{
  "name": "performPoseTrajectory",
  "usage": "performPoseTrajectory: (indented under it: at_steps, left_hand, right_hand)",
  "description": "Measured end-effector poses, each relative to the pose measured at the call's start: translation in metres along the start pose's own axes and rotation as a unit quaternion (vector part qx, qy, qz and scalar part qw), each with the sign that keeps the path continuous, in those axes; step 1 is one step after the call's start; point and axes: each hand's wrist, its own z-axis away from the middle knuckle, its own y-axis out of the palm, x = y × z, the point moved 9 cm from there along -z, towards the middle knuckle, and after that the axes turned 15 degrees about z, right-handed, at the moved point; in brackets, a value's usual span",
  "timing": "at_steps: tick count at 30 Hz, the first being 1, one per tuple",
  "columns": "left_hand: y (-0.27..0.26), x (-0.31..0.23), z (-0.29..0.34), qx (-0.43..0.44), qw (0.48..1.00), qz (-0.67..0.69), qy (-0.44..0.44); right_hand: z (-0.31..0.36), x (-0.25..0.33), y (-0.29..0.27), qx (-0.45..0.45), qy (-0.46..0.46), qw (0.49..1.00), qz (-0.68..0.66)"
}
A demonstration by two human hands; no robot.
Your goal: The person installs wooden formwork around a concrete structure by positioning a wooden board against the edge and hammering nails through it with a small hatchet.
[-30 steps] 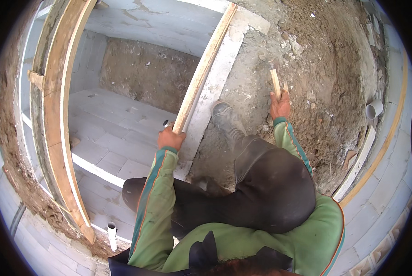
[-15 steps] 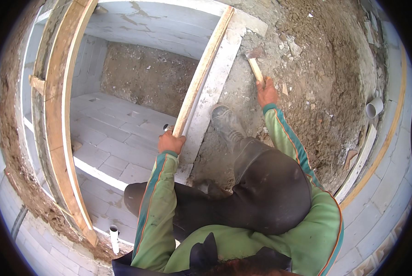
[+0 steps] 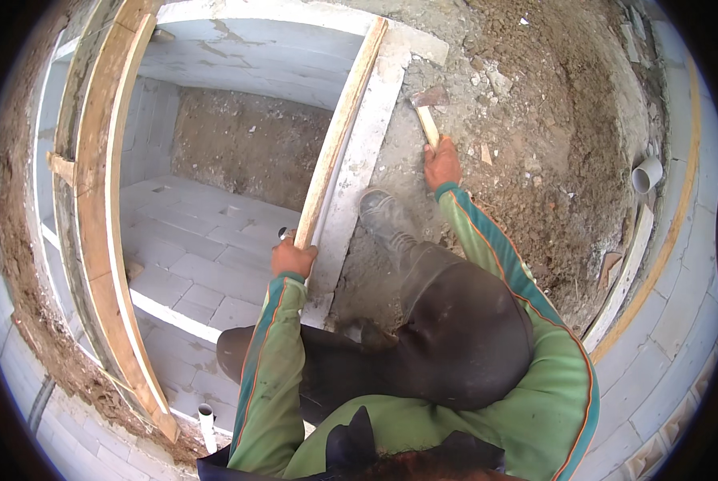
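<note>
My left hand point(image 3: 293, 258) is closed around the near end of a long, narrow wooden plank point(image 3: 343, 128). This plank runs away from me along the top of a pale block wall point(image 3: 364, 148), standing on its edge. A small, dark-ended round thing shows beside my left fingers; its kind is unclear. On the right, my right hand point(image 3: 442, 163) grips a hatchet point(image 3: 428, 124) by its light wooden handle. The hatchet's broad, rusty head points away from me, above the grey rubble ground and apart from the plank.
Left of the wall lies a deep pit lined with pale blocks point(image 3: 198, 268). Long wooden boards point(image 3: 102, 200) span its left side. My boot point(image 3: 384, 215) stands on dirt beside the wall. White pipe ends stick up at the right point(image 3: 647, 174) and lower left.
The whole view has shifted slightly, so the plank and hatchet appear further left. The hatchet head has turned a little. Both hands keep their grips.
</note>
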Motion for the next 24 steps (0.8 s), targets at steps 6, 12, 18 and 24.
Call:
performPoseTrajectory:
  at_steps: [6, 12, 18, 24]
  left_hand:
    - [0.002, 0.003, -0.001, 0.009, 0.999, -0.031, -0.008]
    - [-0.01, 0.003, 0.004, 0.009, 0.999, -0.016, -0.029]
    - [-0.006, -0.004, 0.007, 0.022, 0.999, -0.013, -0.046]
    - [-0.004, 0.004, 0.003, 0.044, 0.996, 0.021, -0.074]
  right_hand:
    - [0.001, -0.001, 0.001, -0.012, 0.0, 1.0, -0.014]
    - [-0.001, 0.001, 0.01, -0.008, -0.013, 0.997, -0.071]
    - [-0.019, 0.009, -0.004, -0.044, -0.003, 0.95, -0.309]
    - [-0.059, 0.085, -0.057, -0.007, -0.051, 0.921, -0.387]
